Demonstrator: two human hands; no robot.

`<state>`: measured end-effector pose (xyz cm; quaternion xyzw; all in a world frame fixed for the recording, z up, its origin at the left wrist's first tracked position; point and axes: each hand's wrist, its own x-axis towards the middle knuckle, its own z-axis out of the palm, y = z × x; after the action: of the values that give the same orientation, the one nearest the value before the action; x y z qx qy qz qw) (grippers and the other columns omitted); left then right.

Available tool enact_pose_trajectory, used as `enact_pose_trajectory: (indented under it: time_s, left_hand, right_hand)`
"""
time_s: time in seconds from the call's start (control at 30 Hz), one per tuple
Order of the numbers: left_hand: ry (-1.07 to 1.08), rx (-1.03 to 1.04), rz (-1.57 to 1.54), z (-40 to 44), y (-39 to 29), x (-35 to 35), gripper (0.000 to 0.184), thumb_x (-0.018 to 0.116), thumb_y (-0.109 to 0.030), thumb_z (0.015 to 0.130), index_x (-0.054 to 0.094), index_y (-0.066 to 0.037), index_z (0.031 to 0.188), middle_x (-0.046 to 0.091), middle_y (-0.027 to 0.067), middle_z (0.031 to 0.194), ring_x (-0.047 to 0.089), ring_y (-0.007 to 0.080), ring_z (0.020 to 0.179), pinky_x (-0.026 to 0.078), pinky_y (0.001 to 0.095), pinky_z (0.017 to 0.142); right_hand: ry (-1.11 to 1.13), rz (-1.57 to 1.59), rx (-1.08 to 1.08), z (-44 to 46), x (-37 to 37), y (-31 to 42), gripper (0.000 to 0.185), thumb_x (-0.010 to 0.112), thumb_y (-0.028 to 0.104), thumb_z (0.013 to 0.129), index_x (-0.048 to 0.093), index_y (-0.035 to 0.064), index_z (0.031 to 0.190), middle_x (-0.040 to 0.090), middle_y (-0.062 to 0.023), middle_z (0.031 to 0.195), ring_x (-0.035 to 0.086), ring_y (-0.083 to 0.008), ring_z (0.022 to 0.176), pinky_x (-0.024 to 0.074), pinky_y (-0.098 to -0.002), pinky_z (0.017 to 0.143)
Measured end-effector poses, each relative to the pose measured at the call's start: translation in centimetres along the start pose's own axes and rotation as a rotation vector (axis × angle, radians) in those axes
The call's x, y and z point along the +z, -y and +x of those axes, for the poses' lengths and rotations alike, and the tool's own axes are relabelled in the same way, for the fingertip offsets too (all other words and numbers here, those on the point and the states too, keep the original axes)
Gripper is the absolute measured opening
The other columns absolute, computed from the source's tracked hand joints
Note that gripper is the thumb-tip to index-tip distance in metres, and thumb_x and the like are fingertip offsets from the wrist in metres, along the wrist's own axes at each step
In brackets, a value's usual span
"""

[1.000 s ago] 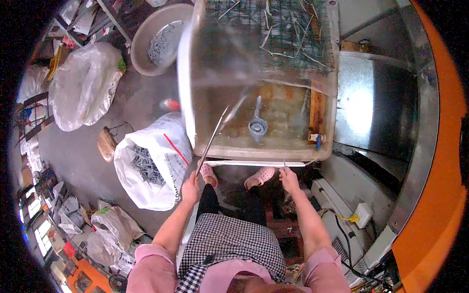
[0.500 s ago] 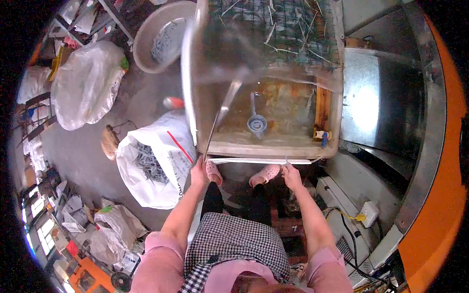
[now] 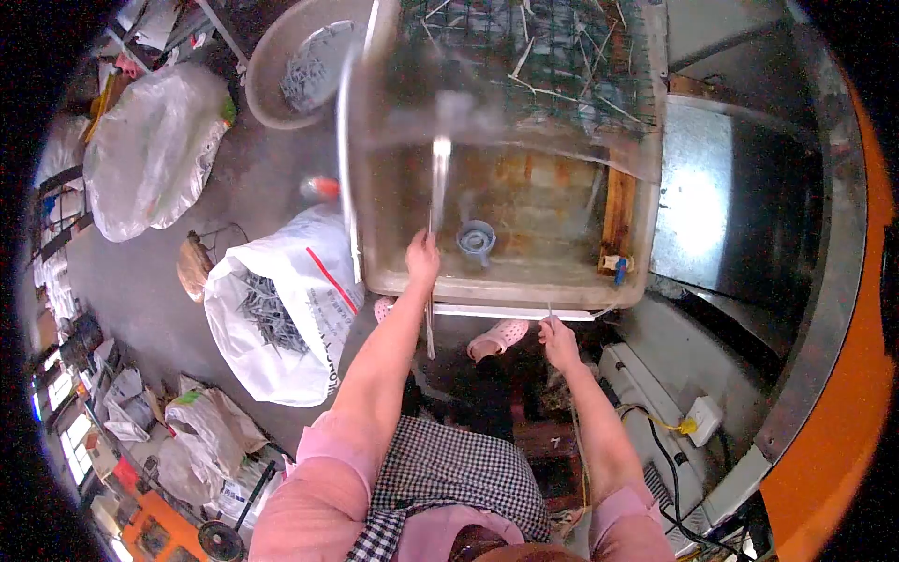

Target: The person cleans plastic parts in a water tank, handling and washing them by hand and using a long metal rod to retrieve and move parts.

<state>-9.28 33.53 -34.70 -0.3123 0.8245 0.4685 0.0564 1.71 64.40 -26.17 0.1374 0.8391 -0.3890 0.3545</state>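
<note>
My left hand [image 3: 423, 259] is closed around a long, thin metal rod [image 3: 432, 211] over the front edge of the water-filled tub [image 3: 510, 288]. The rod reaches up above the water, where its far end is smeared by motion; its lower end sticks out below my hand. A blue-grey cup-shaped scoop [image 3: 476, 241] is in the tub to the right of that hand. Outside the tub's front rim, my right hand [image 3: 559, 344] pinches a thin grey strip [image 3: 551, 309], of which only a short piece shows above the fingers.
Green mesh [image 3: 571, 66] with pale strips lies across the tub's far part. To the left stand a white sack [image 3: 328, 318] of grey pieces and a round basin [image 3: 267, 103]. A metal sheet [image 3: 693, 178] and a power socket [image 3: 704, 421] with cables are at the right.
My left hand has moved up and right from the tub's front left corner, and the rod stands more upright. The scoop has shifted slightly left. My right hand stays nearly in place.
</note>
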Motion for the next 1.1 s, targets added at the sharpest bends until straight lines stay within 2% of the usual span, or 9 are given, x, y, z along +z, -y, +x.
enact_pose_trajectory:
  time_s: [0.03, 0.07, 0.13, 0.17, 0.23, 0.4, 0.6, 0.7, 1.1]
  left_hand:
    - [0.09, -0.03, -0.013, 0.6, -0.3, -0.3, 0.028, 0.048, -0.025, 0.086, 0.054, -0.001, 0.1, 0.056, 0.0098, 0.069, 0.052, 0.0135, 0.053, 0.042, 0.0281, 0.049]
    - [0.091, -0.033, -0.013, 0.5, 0.5, -0.5, 0.028, 0.048, -0.025, 0.086, 0.054, -0.001, 0.1, 0.056, 0.0098, 0.069, 0.052, 0.0135, 0.053, 0.042, 0.0281, 0.049]
    - [-0.039, 0.159, 0.196, -0.4, 2.7, -2.0, 0.028, 0.048, -0.025, 0.086, 0.052, -0.002, 0.102, 0.057, 0.0127, 0.068, 0.054, 0.0206, 0.054, 0.043, 0.0312, 0.05]
    - [-0.107, 0.387, 0.229, -2.3, 2.0, -4.3, 0.027, 0.046, -0.024, 0.086, 0.05, -0.004, 0.104, 0.057, 0.0171, 0.069, 0.056, 0.0319, 0.058, 0.044, 0.0374, 0.053]
    - [0.124, -0.017, 0.472, -7.0, 1.2, -8.9, 0.028, 0.043, -0.019, 0.087, 0.047, -0.004, 0.11, 0.057, 0.0231, 0.09, 0.054, 0.0423, 0.082, 0.043, 0.0464, 0.069]
    - [0.1, -0.033, 0.305, -13.6, 0.7, -12.7, 0.033, 0.043, -0.021, 0.087, 0.043, -0.006, 0.115, 0.057, 0.0251, 0.09, 0.054, 0.0429, 0.083, 0.043, 0.0466, 0.07]
    - [0.044, -0.125, 0.364, -7.2, -0.4, -6.6, 0.032, 0.041, -0.02, 0.088, 0.048, 0.003, 0.11, 0.054, 0.0263, 0.099, 0.051, 0.0398, 0.095, 0.04, 0.0414, 0.081]
    - [-0.028, 0.025, 0.169, -4.2, 1.3, -4.3, 0.032, 0.042, -0.019, 0.088, 0.048, 0.002, 0.11, 0.054, 0.0265, 0.098, 0.052, 0.0398, 0.093, 0.041, 0.0424, 0.079]
    - [-0.15, 0.115, 0.302, 1.5, -2.1, -2.5, 0.026, 0.046, -0.021, 0.085, 0.052, -0.003, 0.103, 0.057, 0.0241, 0.084, 0.055, 0.04, 0.081, 0.042, 0.047, 0.069]
  right_hand:
    - [0.003, -0.002, 0.002, 0.1, -0.1, 0.0, 0.023, 0.044, 0.019, 0.087, 0.05, -0.0026, 0.093, 0.059, -0.0147, 0.073, 0.059, -0.0226, 0.064, 0.0478, -0.0321, 0.061]
    - [-0.004, -0.014, -0.009, 0.2, -0.3, -0.2, 0.023, 0.044, 0.019, 0.088, 0.05, -0.0023, 0.094, 0.059, -0.0147, 0.073, 0.06, -0.0224, 0.064, 0.0477, -0.0322, 0.061]
    - [-0.008, -0.021, -0.026, 0.2, -0.7, -0.2, 0.023, 0.044, 0.019, 0.088, 0.05, -0.002, 0.094, 0.059, -0.0146, 0.073, 0.06, -0.0223, 0.065, 0.0477, -0.0323, 0.06]
    - [-0.004, -0.037, 0.008, 0.0, -0.9, 0.1, 0.023, 0.044, 0.019, 0.088, 0.05, -0.0019, 0.094, 0.059, -0.0144, 0.072, 0.06, -0.022, 0.064, 0.0478, -0.0324, 0.061]
    - [-0.003, -0.046, 0.04, -0.4, -1.1, 0.4, 0.023, 0.044, 0.019, 0.088, 0.05, -0.0018, 0.094, 0.059, -0.0142, 0.072, 0.059, -0.0216, 0.064, 0.0479, -0.0324, 0.061]
    - [0.044, -0.016, 0.069, -1.1, 0.1, -0.5, 0.022, 0.045, 0.019, 0.087, 0.051, -0.0006, 0.094, 0.058, -0.0133, 0.071, 0.059, -0.0204, 0.064, 0.048, -0.0316, 0.061]
    - [-0.014, -0.062, -0.031, 0.4, 1.1, -1.8, 0.02, 0.044, 0.017, 0.088, 0.05, -0.0003, 0.094, 0.058, -0.0127, 0.07, 0.059, -0.0205, 0.063, 0.048, -0.0321, 0.06]
    - [0.002, -0.041, 0.0, 0.8, 0.3, -0.8, 0.02, 0.043, 0.017, 0.088, 0.05, -0.0007, 0.094, 0.058, -0.0129, 0.07, 0.059, -0.0209, 0.063, 0.048, -0.0316, 0.06]
    - [0.031, -0.066, 0.016, 1.2, 1.0, -1.9, 0.02, 0.043, 0.018, 0.088, 0.049, -0.0006, 0.094, 0.057, -0.0125, 0.071, 0.058, -0.0203, 0.064, 0.0476, -0.0303, 0.061]
